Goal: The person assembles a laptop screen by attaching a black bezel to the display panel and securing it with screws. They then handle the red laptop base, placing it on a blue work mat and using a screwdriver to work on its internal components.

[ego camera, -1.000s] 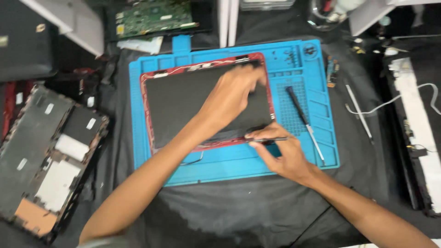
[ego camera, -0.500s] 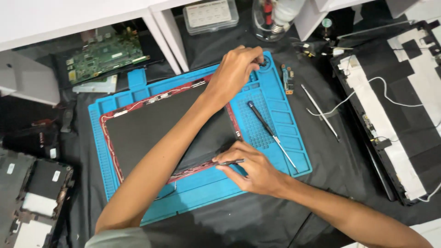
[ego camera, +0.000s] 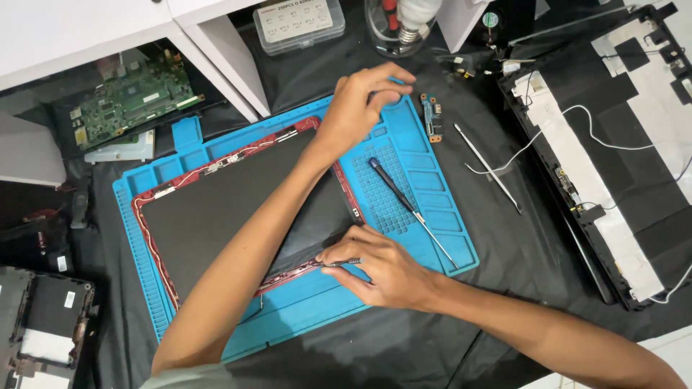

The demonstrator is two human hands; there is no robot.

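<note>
The right hand (ego camera: 382, 270) pinches a small screwdriver (ego camera: 344, 262) and holds its tip against the lower right corner of the red-framed screen panel (ego camera: 238, 209). That panel lies on the blue mat (ego camera: 425, 180), which rests on the black-covered counter (ego camera: 504, 238). The panel's long axis runs from lower left to upper right, so the right hand sits at its near edge. The left hand (ego camera: 360, 108) reaches across the panel to the mat's far corner, fingers curled down on the small compartments there; I cannot tell if it grips anything. 1 more screwdriver (ego camera: 411, 209) lies loose on the mat, just right of the panel. Count: 2 screwdrivers, 1 panel, 1 mat.
</note>
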